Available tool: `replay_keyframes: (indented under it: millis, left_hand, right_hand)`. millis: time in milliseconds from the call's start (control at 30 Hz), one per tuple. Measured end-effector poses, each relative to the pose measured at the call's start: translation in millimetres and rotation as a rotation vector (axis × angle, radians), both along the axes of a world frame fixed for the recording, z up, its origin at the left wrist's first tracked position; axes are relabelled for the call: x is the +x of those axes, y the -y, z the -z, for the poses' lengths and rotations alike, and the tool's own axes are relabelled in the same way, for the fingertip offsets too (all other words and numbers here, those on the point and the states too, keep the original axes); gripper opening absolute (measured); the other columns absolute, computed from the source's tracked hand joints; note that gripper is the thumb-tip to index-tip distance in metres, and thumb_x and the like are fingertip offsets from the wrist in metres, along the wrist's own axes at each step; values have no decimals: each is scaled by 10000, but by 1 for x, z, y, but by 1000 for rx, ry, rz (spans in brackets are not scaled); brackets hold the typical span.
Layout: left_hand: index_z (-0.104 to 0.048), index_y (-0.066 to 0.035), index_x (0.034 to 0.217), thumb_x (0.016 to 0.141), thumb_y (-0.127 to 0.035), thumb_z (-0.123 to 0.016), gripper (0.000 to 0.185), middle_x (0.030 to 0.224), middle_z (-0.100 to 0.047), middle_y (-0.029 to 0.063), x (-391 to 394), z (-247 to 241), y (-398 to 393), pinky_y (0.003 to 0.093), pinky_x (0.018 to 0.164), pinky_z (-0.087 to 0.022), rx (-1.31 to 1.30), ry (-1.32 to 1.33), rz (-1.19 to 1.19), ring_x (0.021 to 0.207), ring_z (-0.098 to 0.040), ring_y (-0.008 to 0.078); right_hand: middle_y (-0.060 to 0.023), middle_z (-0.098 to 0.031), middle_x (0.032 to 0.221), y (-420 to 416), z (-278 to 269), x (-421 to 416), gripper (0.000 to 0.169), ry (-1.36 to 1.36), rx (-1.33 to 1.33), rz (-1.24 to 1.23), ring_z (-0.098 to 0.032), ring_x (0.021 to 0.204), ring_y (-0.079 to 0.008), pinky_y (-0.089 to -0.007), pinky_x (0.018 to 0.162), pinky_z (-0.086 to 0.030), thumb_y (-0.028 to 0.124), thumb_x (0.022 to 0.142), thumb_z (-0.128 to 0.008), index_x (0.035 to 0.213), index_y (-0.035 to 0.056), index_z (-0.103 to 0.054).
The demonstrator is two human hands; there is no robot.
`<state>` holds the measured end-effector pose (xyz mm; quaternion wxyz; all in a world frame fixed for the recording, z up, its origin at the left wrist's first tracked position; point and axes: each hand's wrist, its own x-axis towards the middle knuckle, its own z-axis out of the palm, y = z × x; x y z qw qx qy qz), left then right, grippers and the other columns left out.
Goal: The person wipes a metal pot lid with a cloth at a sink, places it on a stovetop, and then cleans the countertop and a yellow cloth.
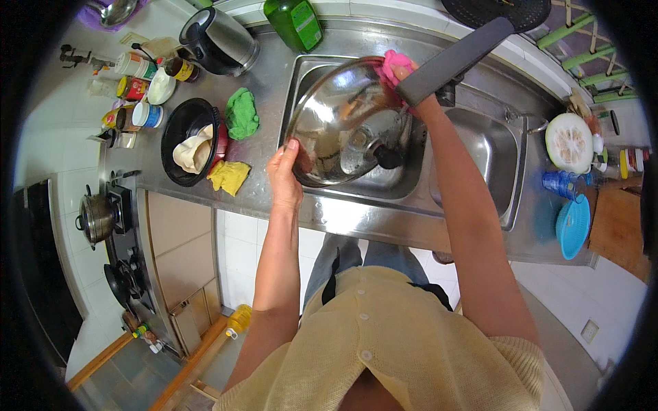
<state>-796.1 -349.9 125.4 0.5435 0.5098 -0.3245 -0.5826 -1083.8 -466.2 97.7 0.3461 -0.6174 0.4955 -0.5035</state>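
Observation:
A glass pot lid (329, 115) with a dark knob (388, 156) is tilted over the left basin of a steel double sink (406, 187). My left hand (286, 172) grips the lid's rim at its lower left, thumb on top. At the upper right rim, my right hand (414, 85) presses a pink cloth (395, 66) against the lid. A dark grey bar-shaped part (452, 61) passes over that hand and hides part of it; whether it is a pan handle I cannot tell. A black faucet base (446, 95) shows beside my right wrist.
Left of the sink are a green cloth (242, 114), a yellow cloth (229, 177), a black bowl (180, 113) holding a pale cloth, and an electric kettle (218, 41). A green bottle (294, 23) stands behind. Right lie a cut melon (569, 143) and a blue basket (572, 226).

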Motion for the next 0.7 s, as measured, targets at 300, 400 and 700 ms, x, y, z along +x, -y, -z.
replay_keyframes:
  millis: [300,400,700]
  left_hand:
    - [-658,13,835,937,-561,-387,642,719,-612,124,-52,-29,46,338,716,-436,-5,720,392,732,-574,196]
    - [-646,10,748,944,-482,-473,558,648,-586,66,-59,-30,33,323,622,-410,-106,527,218,637,-507,144]
    - [-625,-67,669,872,-233,-676,268,644,-564,-44,-19,-22,8,210,540,-334,-106,137,0,576,-447,41]
  right_hand:
    - [-46,-566,924,-76,-60,61,316,-543,-408,-78,-560,924,-265,-399,955,-395,223,644,-720,937,128,-650]
    - [-30,-562,928,-78,-69,61,344,-557,-453,-105,-559,934,-255,-410,963,-384,224,612,-732,939,150,-655]
    - [-25,-660,782,-37,6,-4,301,351,191,237,-604,642,-127,-261,582,-485,196,797,-689,1080,94,-669]
